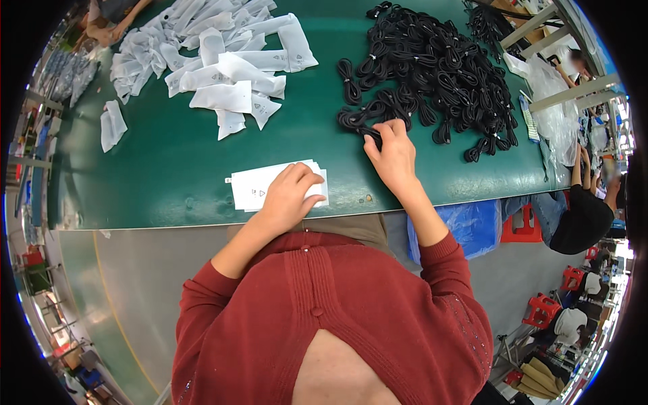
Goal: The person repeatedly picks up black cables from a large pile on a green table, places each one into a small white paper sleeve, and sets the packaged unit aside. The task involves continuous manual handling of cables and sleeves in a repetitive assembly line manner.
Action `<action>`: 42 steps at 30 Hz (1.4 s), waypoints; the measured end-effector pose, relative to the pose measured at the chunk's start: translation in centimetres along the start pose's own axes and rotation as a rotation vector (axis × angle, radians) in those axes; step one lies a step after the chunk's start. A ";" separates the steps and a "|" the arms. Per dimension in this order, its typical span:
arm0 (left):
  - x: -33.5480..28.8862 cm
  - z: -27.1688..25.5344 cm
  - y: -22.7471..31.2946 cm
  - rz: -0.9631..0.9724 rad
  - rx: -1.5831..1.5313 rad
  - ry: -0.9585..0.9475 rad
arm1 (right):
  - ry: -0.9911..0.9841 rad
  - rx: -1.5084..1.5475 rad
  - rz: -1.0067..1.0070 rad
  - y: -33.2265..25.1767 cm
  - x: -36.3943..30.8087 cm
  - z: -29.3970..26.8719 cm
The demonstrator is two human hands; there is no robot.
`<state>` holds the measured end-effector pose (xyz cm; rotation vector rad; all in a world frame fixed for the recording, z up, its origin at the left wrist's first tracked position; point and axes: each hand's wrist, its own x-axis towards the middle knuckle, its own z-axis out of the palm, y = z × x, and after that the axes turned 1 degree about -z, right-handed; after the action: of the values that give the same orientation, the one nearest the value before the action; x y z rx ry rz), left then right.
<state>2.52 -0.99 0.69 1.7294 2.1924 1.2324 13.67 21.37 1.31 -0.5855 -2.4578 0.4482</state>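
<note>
A small stack of flat white plastic bags [250, 185] lies at the near edge of the green table. My left hand [290, 194] rests on the right part of this stack, fingers bent, with thumb and forefinger apart. To the right, my right hand [393, 154] reaches the near left edge of a big heap of coiled black cables [439, 74]. Its fingers are closed around a coiled black cable [373, 135], partly hidden beneath them. A single tied cable [348, 81] lies at the heap's left side.
Filled white bags [226, 94] are piled at the far left of the table [162, 175], with one bag [113, 126] apart. A blue bin [472, 229] with clear plastic stands below the right edge. Other people sit at the right; another person's arm [125, 23] shows far left.
</note>
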 end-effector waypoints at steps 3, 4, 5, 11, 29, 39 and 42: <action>-0.5 1.3 -0.4 -0.015 0.042 0.053 | -0.054 0.183 0.101 -0.5 -1.8 -1.4; -0.5 1.3 -0.5 -0.035 0.020 0.060 | -0.046 0.235 0.097 -0.8 -2.2 -1.9; -0.5 1.3 -0.5 -0.055 -0.003 0.068 | -0.102 0.299 0.137 -0.8 -2.7 -2.4; -0.3 0.1 0.2 -0.339 -0.327 0.069 | -0.385 0.745 0.488 -1.4 -5.5 -3.9; 0.0 -0.9 1.1 0.015 -0.151 0.048 | -0.782 0.949 0.759 -2.8 -5.0 -4.0; 0.3 -2.4 0.0 -0.164 -0.181 0.130 | -0.264 0.421 -0.321 -4.6 -4.5 -3.5; 0.1 -2.3 0.1 -0.129 -0.172 0.099 | -0.190 0.387 -0.273 -4.7 -4.9 -2.7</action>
<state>1.34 -2.06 2.31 1.4686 2.1388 1.4539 17.50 15.43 3.30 -0.0479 -2.4813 0.8707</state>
